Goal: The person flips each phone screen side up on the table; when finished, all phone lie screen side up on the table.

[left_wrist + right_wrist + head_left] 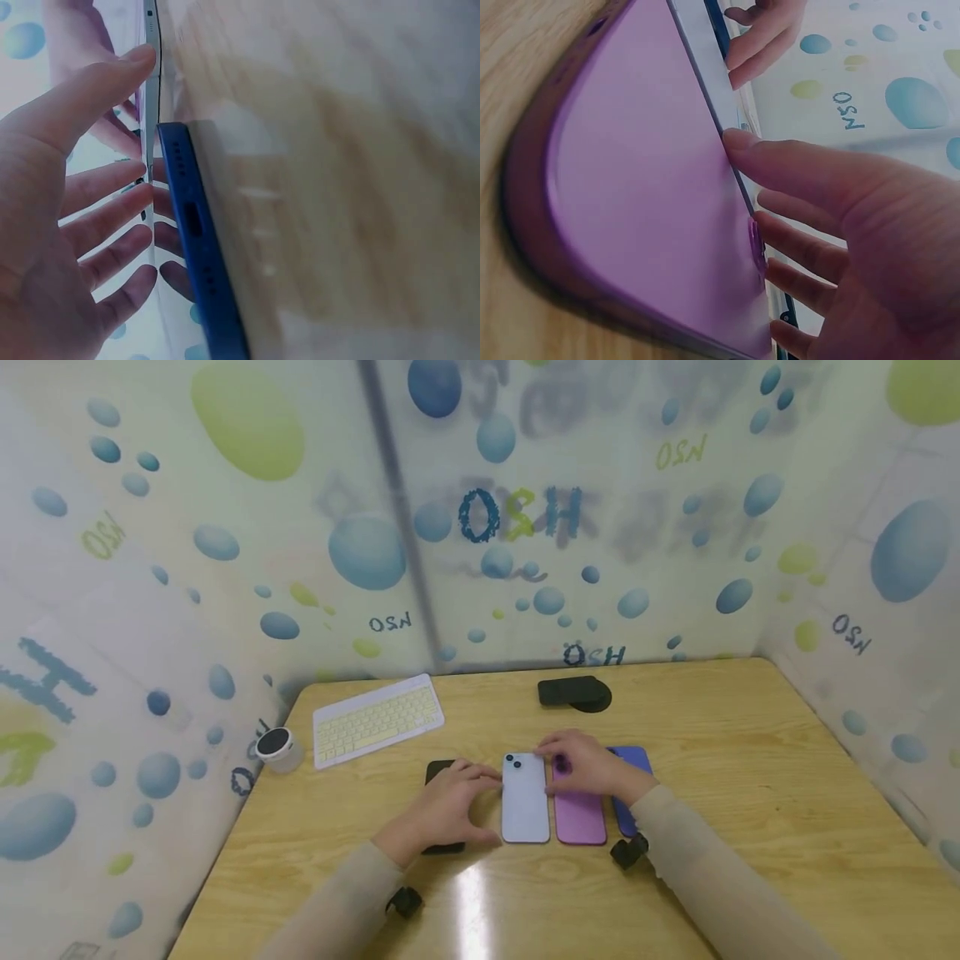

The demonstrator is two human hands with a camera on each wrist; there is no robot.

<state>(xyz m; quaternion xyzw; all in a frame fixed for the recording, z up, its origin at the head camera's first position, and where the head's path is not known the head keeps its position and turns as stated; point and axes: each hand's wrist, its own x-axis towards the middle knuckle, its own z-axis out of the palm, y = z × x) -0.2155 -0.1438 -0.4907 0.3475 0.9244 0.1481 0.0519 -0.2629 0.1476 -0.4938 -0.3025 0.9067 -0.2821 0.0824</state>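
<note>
A pale white-blue phone (525,810) lies back up on the wooden table. My left hand (453,797) reaches over a black phone (442,849), its fingertips at the pale phone's left edge and its thumb near the lower left corner. On the other side, my right hand (588,764) is over a purple phone (580,822), with thumb and forefinger at the pale phone's right edge. The right wrist view shows the right thumb (742,142) along the seam between the purple and pale phones. A blue phone (636,758) lies partly hidden under the right wrist.
A white keyboard (378,718) lies at the back left, with a small white cylinder with a black top (279,749) beside it. Near the back edge rests a black flat object on a round base (573,692). Patterned curtains (495,552) enclose the table (750,760).
</note>
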